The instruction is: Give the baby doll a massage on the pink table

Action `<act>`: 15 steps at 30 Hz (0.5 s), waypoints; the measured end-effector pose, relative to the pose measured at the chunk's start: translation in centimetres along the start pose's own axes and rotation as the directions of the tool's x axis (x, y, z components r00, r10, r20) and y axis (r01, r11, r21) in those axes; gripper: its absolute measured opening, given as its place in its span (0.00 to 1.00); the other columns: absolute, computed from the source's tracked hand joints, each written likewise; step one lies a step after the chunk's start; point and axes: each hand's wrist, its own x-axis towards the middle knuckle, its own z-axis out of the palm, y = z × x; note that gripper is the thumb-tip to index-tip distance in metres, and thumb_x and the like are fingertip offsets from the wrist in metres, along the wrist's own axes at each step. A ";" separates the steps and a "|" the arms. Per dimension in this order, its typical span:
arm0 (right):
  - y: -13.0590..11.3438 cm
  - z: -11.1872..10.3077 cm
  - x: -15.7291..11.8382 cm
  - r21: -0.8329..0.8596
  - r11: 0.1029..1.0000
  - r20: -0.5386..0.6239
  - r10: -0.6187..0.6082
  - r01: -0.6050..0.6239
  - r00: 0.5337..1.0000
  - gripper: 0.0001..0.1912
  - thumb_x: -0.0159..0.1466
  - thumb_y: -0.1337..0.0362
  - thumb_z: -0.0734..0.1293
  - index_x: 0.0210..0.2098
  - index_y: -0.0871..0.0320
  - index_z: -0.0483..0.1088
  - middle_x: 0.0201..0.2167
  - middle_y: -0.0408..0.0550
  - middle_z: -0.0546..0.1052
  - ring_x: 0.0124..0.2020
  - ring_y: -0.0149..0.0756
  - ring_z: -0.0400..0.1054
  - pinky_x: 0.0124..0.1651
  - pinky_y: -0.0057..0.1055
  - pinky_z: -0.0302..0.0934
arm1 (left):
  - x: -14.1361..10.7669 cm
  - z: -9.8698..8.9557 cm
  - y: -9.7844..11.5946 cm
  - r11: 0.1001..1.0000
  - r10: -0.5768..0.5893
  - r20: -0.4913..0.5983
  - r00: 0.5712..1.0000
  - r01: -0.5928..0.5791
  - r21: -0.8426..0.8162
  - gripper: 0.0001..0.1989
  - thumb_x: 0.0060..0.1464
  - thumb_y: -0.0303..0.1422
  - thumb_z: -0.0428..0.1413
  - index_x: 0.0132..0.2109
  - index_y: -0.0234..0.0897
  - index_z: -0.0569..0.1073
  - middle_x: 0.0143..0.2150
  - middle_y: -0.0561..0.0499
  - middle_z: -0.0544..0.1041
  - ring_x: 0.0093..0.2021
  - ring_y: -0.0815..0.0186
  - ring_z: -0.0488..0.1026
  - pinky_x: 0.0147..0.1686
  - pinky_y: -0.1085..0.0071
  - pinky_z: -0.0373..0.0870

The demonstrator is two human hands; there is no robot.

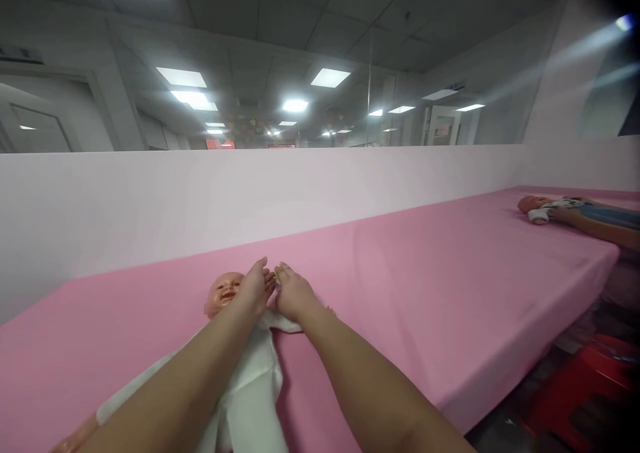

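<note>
The left forearm (195, 363) and right forearm (373, 380) occupy the near foreground, converging on the hands above the doll (223, 294). The doll lies face up on the pink worktop (400, 293), its head just left of the left wrist, its body partly covered by the left forearm. It wears a white garment (255, 400); one sleeve extends right and passes behind the right wrist.

Left hand (257, 286): fingers apart from the thumb, palm turned toward the right hand; no item visible in it. Right hand (294, 293): fingertips closed together on a small green item (278, 276), which is mostly hidden. The two hands are just beside each other.

At the far right, a second doll (537, 204) lies on the worktop, with another person's hand (564, 214) against it. A red stool (583, 390) stands below the worktop edge. A white partition (300, 186) runs behind the worktop.
</note>
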 end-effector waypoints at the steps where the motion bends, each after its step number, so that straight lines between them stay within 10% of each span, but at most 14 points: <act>1: 0.1 0.0 0.0 -0.003 1.000 0.007 -0.001 0.001 1.000 0.38 0.64 0.69 0.64 0.73 0.59 0.56 0.76 0.52 0.51 0.73 0.46 0.52 0.72 0.43 0.53 | -0.4 -0.5 0.3 0.999 0.019 0.010 1.000 -0.019 0.029 0.16 0.61 0.40 0.61 0.46 0.31 0.74 0.50 0.34 0.78 0.55 0.53 0.77 0.58 0.61 0.74; 11: -4.3 -2.2 -1.3 -0.035 0.986 -0.114 -0.167 0.164 0.979 0.31 0.69 0.67 0.63 0.70 0.70 0.61 0.72 0.62 0.59 0.74 0.49 0.50 0.76 0.45 0.44 | -9.5 -10.3 2.2 0.984 0.117 0.054 0.992 -0.109 -0.139 0.25 0.68 0.41 0.52 0.59 0.24 0.74 0.58 0.29 0.77 0.57 0.50 0.78 0.54 0.59 0.79; 15: -11.4 -3.7 -4.6 0.088 0.801 -0.089 -0.586 0.592 0.805 0.25 0.71 0.59 0.66 0.65 0.58 0.66 0.67 0.50 0.69 0.70 0.37 0.59 0.74 0.35 0.48 | -11.3 -12.0 1.9 0.964 0.096 -0.023 0.995 -0.099 -0.246 0.25 0.69 0.40 0.47 0.60 0.23 0.72 0.52 0.32 0.81 0.54 0.49 0.79 0.50 0.56 0.81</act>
